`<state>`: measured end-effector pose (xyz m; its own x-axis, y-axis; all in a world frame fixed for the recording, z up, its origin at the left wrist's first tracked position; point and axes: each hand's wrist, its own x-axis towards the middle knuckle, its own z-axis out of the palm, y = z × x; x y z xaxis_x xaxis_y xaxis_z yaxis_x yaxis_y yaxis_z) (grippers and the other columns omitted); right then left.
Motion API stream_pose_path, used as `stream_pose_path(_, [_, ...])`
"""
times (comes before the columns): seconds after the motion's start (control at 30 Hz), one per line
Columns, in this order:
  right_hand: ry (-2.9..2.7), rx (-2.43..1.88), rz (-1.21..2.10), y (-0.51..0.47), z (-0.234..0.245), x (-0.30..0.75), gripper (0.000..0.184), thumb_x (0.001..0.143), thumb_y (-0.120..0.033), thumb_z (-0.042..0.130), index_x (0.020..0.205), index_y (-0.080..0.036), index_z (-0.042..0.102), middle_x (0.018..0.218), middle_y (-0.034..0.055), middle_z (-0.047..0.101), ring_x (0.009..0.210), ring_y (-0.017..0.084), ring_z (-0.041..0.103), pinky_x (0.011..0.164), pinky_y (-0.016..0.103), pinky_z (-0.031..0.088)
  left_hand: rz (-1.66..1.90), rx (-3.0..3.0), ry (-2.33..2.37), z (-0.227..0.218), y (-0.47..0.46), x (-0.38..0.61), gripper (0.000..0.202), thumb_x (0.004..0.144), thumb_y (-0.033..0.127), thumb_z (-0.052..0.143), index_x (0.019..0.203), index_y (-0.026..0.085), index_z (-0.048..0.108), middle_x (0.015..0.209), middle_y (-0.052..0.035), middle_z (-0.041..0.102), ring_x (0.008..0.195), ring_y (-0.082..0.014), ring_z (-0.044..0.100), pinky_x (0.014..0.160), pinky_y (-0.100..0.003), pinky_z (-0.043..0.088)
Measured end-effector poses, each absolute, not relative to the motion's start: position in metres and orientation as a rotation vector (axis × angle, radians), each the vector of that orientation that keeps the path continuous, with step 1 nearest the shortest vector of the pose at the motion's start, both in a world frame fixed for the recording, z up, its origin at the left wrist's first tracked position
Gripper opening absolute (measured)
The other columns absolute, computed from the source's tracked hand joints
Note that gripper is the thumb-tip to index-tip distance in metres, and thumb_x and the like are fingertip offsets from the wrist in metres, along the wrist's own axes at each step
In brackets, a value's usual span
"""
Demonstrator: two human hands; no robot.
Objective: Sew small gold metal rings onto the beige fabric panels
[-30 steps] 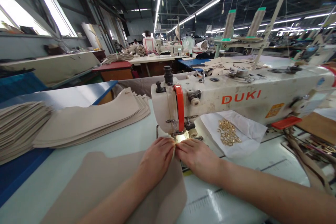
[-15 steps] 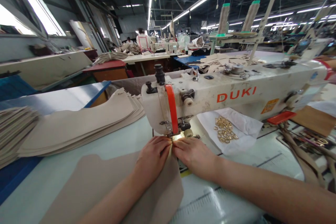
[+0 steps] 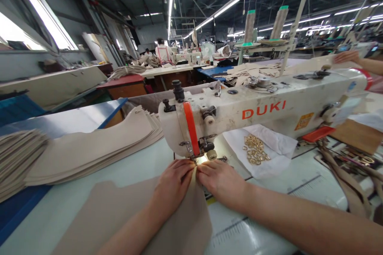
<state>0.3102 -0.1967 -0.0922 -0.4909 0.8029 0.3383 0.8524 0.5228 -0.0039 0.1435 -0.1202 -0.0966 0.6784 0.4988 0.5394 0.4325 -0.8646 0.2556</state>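
Observation:
A beige fabric panel point(image 3: 128, 203) lies on the pale sewing table, its far edge under the needle area of the white sewing machine point(image 3: 221, 107). My left hand point(image 3: 173, 179) pinches the panel just left of the presser foot. From the right, my right hand point(image 3: 220, 177) grips the same edge, fingertips almost meeting the left ones. Both hands are closed, and the fingertips partly hide the edge of the cloth. A small lamp lights the spot behind my fingers.
Stacked beige panels point(image 3: 95, 147) lie to the left. Gold metal rings point(image 3: 255, 149) rest on a white sheet point(image 3: 278, 145) right of the needle. Thread cones point(image 3: 279, 23) stand behind the machine. Another person's hand point(image 3: 347, 56) holds pale material at the far right.
Another person's hand and arm have come into view at the far right, with pale material. The view has shifted slightly. My hands stay at the needle, on the panel.

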Motion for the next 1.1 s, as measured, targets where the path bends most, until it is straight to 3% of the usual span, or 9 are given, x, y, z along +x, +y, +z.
stream_pose_path(0.43, [-2.586, -1.253, -0.261, -0.208, -0.087, 0.313, 0.009, 0.089, -0.020, 0.055, 0.089, -0.015, 0.061, 0.090, 0.0031, 0.063, 0.088, 0.018, 0.056, 0.081, 0.030, 0.041, 0.738, 2.890, 0.863, -0.098, -0.131, 0.137, 0.031, 0.090, 0.025, 0.039, 0.105, 0.016, 0.065, 0.108, -0.0093, 0.068, 0.102, -0.0196, 0.063, 0.093, -0.037, 0.051])
stream_pose_path(1.1, [-2.577, -1.250, -0.236, -0.200, -0.089, 0.314, 0.009, 0.089, -0.017, 0.054, 0.090, -0.012, 0.062, 0.097, 0.0063, 0.064, 0.095, 0.018, 0.056, 0.087, 0.029, 0.042, 0.720, 2.910, 0.873, -0.097, -0.123, 0.141, 0.031, 0.088, 0.024, 0.040, 0.101, 0.018, 0.067, 0.107, -0.0080, 0.070, 0.100, -0.0206, 0.065, 0.090, -0.036, 0.052])
